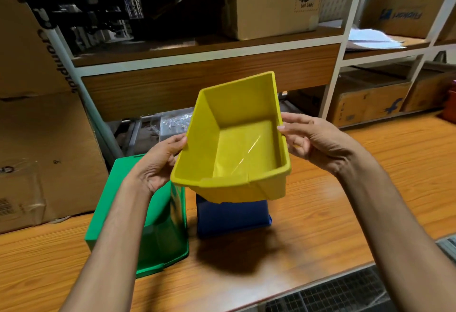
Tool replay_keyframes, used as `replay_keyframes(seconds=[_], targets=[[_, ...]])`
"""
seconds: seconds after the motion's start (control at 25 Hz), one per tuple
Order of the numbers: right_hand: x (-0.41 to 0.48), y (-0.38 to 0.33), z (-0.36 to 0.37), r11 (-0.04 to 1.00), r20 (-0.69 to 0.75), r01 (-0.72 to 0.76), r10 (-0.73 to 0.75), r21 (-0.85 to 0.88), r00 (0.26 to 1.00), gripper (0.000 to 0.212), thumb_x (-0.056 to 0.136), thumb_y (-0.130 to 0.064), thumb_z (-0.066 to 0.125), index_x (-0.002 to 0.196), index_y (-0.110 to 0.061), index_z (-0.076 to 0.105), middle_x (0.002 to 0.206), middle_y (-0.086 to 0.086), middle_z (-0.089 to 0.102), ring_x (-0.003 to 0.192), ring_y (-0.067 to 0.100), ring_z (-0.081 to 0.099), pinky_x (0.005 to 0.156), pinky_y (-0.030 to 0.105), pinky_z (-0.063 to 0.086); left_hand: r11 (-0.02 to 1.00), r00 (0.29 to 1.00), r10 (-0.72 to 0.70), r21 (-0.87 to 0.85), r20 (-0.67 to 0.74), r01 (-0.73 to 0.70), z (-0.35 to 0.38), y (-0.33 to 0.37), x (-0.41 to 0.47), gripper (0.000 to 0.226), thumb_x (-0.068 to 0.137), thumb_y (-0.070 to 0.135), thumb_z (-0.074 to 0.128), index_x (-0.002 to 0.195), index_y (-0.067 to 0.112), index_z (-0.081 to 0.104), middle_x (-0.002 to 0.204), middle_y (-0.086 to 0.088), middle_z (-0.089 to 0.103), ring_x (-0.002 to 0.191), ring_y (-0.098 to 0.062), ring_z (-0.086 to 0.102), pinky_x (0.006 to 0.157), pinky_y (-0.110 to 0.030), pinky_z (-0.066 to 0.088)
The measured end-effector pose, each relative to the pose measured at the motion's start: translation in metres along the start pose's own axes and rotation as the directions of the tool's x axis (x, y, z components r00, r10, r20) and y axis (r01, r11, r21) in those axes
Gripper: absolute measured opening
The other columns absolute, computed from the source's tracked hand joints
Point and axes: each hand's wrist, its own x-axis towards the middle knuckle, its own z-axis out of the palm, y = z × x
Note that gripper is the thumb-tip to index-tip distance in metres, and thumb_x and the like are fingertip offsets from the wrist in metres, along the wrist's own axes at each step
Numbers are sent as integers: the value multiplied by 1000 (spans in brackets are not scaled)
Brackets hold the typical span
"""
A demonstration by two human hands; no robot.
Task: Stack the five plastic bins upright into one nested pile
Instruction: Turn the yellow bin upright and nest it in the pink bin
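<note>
A yellow plastic bin (237, 143) is held up in the air, open side toward me and tilted. My left hand (158, 163) grips its left rim and my right hand (313, 139) grips its right rim. Below it a blue bin (232, 218) stands on the wooden table (320, 225), its top hidden by the yellow one. A green bin (158, 237) sits on the table at the left, partly behind my left forearm. No other bins show.
A metal shelf rack (209, 47) with cardboard boxes (271, 3) stands right behind the table. A large cardboard box (42, 151) leans at the left. A wire mesh grate (345, 292) lies past the table's near edge.
</note>
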Motion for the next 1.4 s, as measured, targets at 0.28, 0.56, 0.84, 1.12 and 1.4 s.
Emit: replay_keyframes(seconds=[0.28,0.56,0.84,1.12,1.4], targets=[[-68,27,-47,993,-61,118,-118,4,991,74,65,11,73,132,-18,59,124,8,73,109,22,72,87,40,60,980,960,188,29,207,-198,42,-23,-23,49,91,9,61,139,17,60,125,-5,73,90,-10,74,67,-26,64],[-154,39,-126,975,-268,223,-210,18,940,73,65,14,67,130,-16,55,111,6,72,98,15,74,78,30,64,965,904,184,104,386,-240,136,-63,-32,48,87,7,74,129,26,62,130,-4,67,109,-19,69,83,-41,63],[-258,69,-231,970,-516,240,-187,37,836,93,46,-3,80,135,-14,54,111,4,73,99,14,72,78,26,63,957,862,45,226,504,-182,256,-143,-49,62,72,21,84,129,30,62,128,-4,68,109,-24,64,101,-61,50],[-365,80,-358,956,-631,188,-3,226,776,70,70,11,61,137,-7,58,126,11,72,84,13,74,59,20,54,947,847,-116,315,518,-63,422,-239,-60,47,91,4,72,133,24,66,124,-12,66,105,-22,64,90,-57,50],[-424,63,-478,817,-624,217,208,534,753,78,67,2,73,143,0,56,38,-11,36,35,3,32,103,19,41,891,805,-392,402,446,212,584,-299,-47,11,96,10,65,106,9,71,93,-11,78,90,-31,68,83,-42,59]])
